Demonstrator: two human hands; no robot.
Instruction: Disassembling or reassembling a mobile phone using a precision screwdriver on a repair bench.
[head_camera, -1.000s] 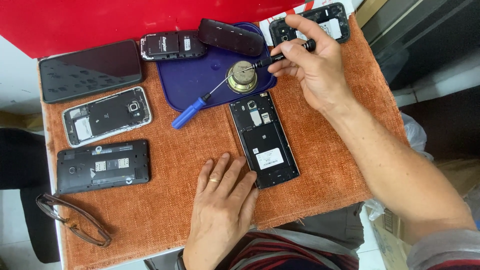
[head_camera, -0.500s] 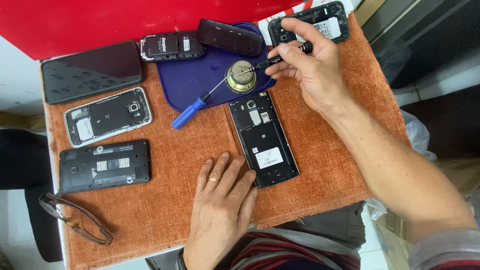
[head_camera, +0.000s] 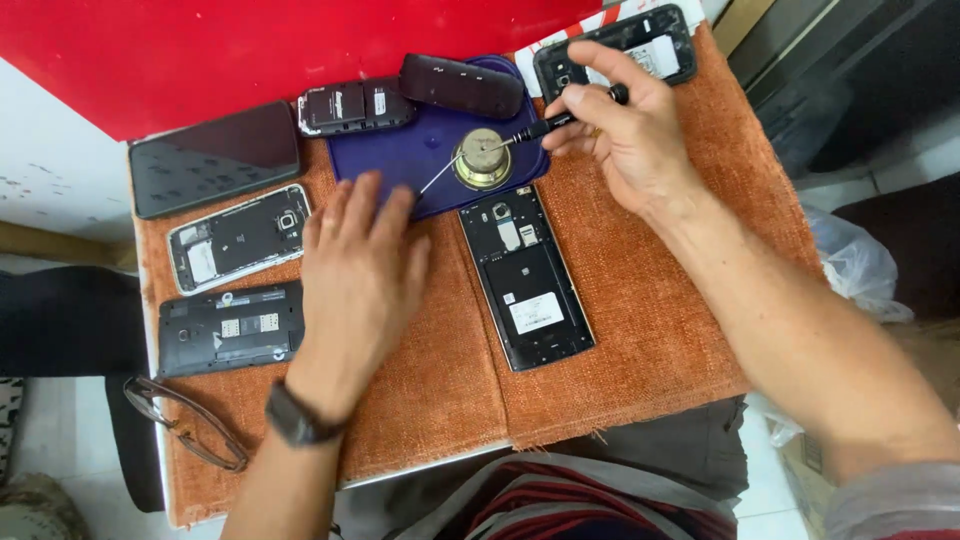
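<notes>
My right hand (head_camera: 625, 140) grips a thin black screwdriver (head_camera: 555, 120) whose tip rests on a round brass part (head_camera: 482, 160) lying on a dark blue tray (head_camera: 430, 150). My left hand (head_camera: 355, 270), with a watch on the wrist, lies flat with its fingers spread at the tray's near edge. It covers the handle of a second screwdriver, and only that tool's thin metal shaft (head_camera: 440, 176) shows. A black phone with its back cover off (head_camera: 527, 285) lies just right of my left hand, on the orange cloth (head_camera: 650, 300).
To the left lie a dark screen panel (head_camera: 215, 160), a white-framed opened phone (head_camera: 240, 238) and a black opened phone (head_camera: 230, 325). A small phone (head_camera: 355, 105) and a black oblong device (head_camera: 462, 85) sit at the tray's far edge. Another opened phone (head_camera: 625, 45) is far right. Eyeglasses (head_camera: 185, 425) lie near left.
My left hand has moved forward from the near edge of the cloth and now covers the blue screwdriver handle. The right hand stays at the brass part.
</notes>
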